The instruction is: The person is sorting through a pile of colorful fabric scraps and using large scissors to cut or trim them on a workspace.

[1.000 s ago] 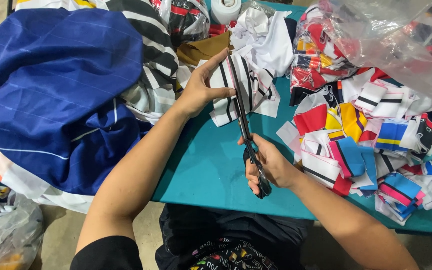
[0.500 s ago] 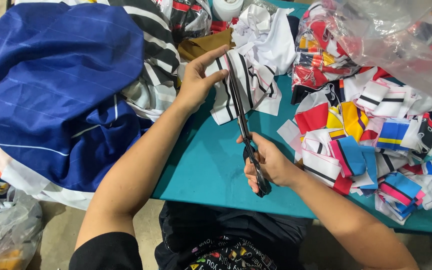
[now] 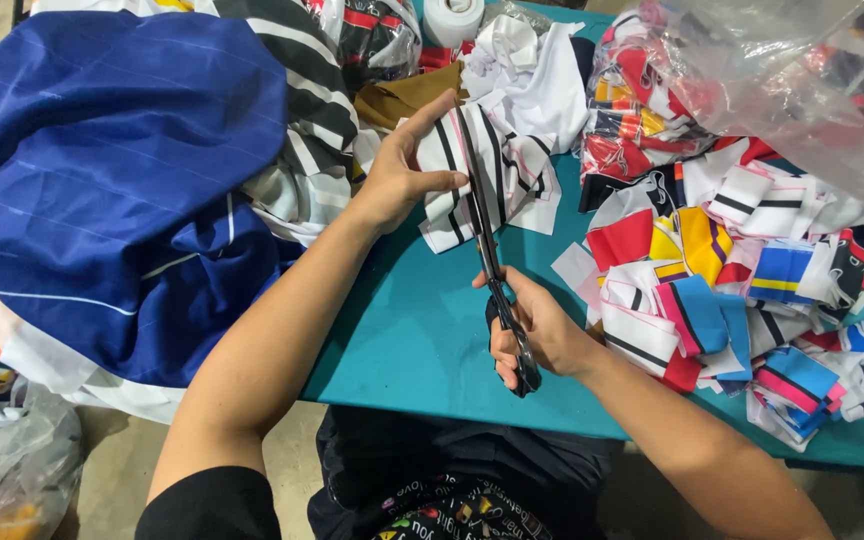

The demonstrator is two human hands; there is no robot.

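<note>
My left hand (image 3: 400, 172) pinches a white cloth piece with black and pink stripes (image 3: 504, 172) and holds it just above the teal table (image 3: 422, 330). My right hand (image 3: 537, 330) grips the black handles of long scissors (image 3: 487, 245). The blades point away from me and run through the striped piece, right beside my left thumb.
A big blue garment (image 3: 102, 180) and black-and-white striped cloth (image 3: 302, 110) are heaped on the left. Several small coloured cloth pieces (image 3: 752, 290) are piled on the right under a clear plastic bag (image 3: 802, 80). A white tape roll (image 3: 452, 18) stands at the back.
The scissor blades have closed further along the striped piece. My left hand has shifted slightly toward me with the cloth.
</note>
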